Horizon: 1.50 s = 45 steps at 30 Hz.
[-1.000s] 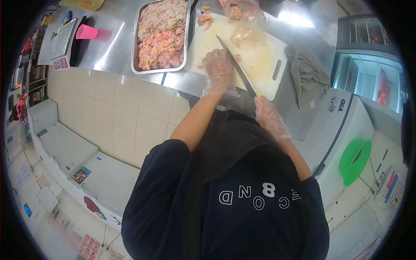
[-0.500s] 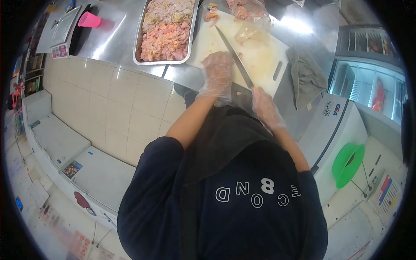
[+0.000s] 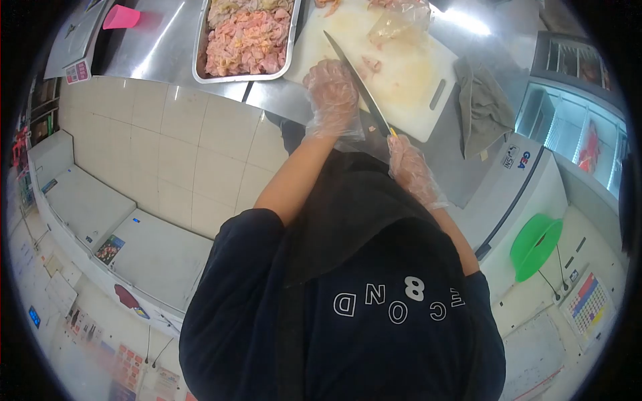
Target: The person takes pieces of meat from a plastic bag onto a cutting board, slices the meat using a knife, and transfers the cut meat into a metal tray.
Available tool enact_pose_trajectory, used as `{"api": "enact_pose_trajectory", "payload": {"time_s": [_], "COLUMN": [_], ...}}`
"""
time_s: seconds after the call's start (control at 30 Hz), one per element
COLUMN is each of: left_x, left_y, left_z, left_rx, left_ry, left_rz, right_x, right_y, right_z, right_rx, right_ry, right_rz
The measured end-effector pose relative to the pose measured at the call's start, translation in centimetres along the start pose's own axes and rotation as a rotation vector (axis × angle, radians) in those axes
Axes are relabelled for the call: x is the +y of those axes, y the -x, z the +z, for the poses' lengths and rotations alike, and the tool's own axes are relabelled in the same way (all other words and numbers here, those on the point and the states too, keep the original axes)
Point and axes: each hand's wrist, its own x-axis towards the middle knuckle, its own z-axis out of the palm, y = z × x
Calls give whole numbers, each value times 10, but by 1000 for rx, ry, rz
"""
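Observation:
My right hand (image 3: 413, 168), in a clear plastic glove, grips the handle of a long kitchen knife (image 3: 358, 81). The blade slants up and left across a white cutting board (image 3: 408, 87). At the board's near left edge is my left hand (image 3: 332, 95), gloved too, its fingers curled in beside the blade; whatever they may hold is hidden. Small scraps of pale pink raw meat (image 3: 372, 64) lie right of the knife. A clear plastic bag (image 3: 400, 23) with meat in it rests on the far part of the board.
Left of the board stands a metal tray (image 3: 292, 50) heaped with cut raw meat (image 3: 246, 43). A grey cloth (image 3: 483, 107) lies to the right. A pink cup (image 3: 121, 17) and a scale (image 3: 77, 71) are at far left. A green plastic lid-like item (image 3: 537, 247) sits on the white freezer (image 3: 511, 194).
The view has tilted, so the table and its contents sit higher in the picture. Both hands and the knife keep nearly the same place on the board. More of the meat scraps shows.

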Motion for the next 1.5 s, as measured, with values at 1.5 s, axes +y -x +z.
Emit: {"api": "enact_pose_trajectory", "payload": {"time_s": [1.5], "left_x": [3], "left_y": [-14], "left_z": [-36], "left_rx": [-175], "left_ry": [249], "left_rz": [105], "right_x": [24], "right_y": [3], "right_z": [-8], "right_rx": [227], "right_ry": [-178], "right_rz": [-126]}}
